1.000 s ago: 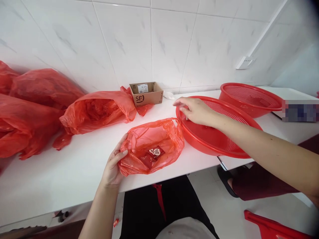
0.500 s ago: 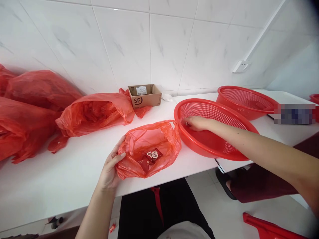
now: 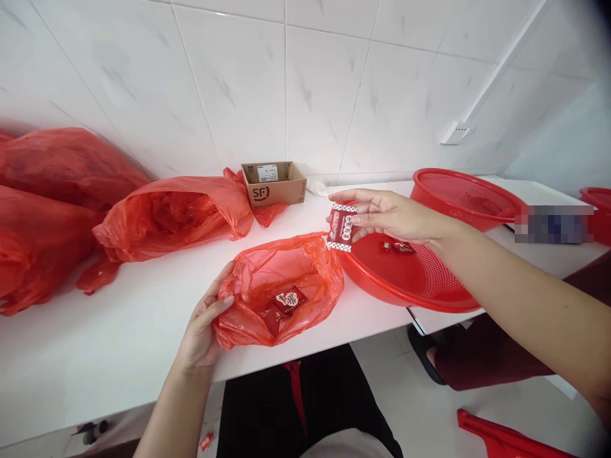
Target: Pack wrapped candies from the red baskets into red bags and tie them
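My left hand (image 3: 205,324) grips the near left rim of a red plastic bag (image 3: 315,280), which lies open on the white table. Inside the bag are dark red wrapped packets (image 3: 289,299) with pale lettering. Between the thumb and fingers of my right hand (image 3: 389,216) is a small red snack packet (image 3: 342,227) with white dotted ends. It is held up over the gap between the bag and a red perforated basket (image 3: 382,296). A few small wrapped pieces (image 3: 403,248) lie in that basket, partly below my hand.
Behind the bag stands a small cardboard box (image 3: 274,191). Larger red plastic bags (image 3: 176,191) fill the left of the table. A second red basket (image 3: 470,197) sits at the back right. A person's maroon-clad leg (image 3: 482,356) and a red stool (image 3: 506,436) are at lower right.
My right hand has come up out of the basket and moved left with a snack packet in its fingers. My left hand stays on the bag's rim.
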`<state>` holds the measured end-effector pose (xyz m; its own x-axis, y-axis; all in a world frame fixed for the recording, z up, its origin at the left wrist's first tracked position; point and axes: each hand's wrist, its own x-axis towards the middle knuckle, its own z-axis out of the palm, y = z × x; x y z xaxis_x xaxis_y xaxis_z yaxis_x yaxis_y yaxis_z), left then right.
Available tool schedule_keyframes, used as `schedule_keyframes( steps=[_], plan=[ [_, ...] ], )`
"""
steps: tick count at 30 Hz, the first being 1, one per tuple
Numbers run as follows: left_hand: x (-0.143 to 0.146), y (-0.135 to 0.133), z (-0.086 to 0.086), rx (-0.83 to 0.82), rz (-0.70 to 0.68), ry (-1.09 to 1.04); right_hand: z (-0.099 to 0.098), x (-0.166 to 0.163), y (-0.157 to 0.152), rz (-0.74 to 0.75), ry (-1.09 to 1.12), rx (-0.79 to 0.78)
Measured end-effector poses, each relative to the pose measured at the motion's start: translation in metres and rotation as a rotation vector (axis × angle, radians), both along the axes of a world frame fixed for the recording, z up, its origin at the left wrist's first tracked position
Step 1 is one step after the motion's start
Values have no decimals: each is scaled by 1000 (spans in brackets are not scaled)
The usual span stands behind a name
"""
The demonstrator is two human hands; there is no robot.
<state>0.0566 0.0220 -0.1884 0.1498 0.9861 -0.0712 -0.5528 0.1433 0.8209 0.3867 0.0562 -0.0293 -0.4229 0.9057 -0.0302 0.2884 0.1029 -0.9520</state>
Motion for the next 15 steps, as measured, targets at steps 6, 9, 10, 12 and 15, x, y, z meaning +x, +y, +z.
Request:
schedule_keyframes(
  steps=[6,9,10,12,15],
  plan=[
    [0,0,-1,13,-2,2,-3,-29,-1,104,-13,-15],
    [0,1,-2,27,-5,5,-18,-43,-1,110,-96,100],
    [-1,1,-3,31,-3,4,-23,-48,-3,120,-163,166],
    [-1,0,-3,29,1,1,-32,-57,-9,187,-344,275],
    [-2,0,-4,24,-6,-4,-34,-59,-11,283,-507,324]
  ],
)
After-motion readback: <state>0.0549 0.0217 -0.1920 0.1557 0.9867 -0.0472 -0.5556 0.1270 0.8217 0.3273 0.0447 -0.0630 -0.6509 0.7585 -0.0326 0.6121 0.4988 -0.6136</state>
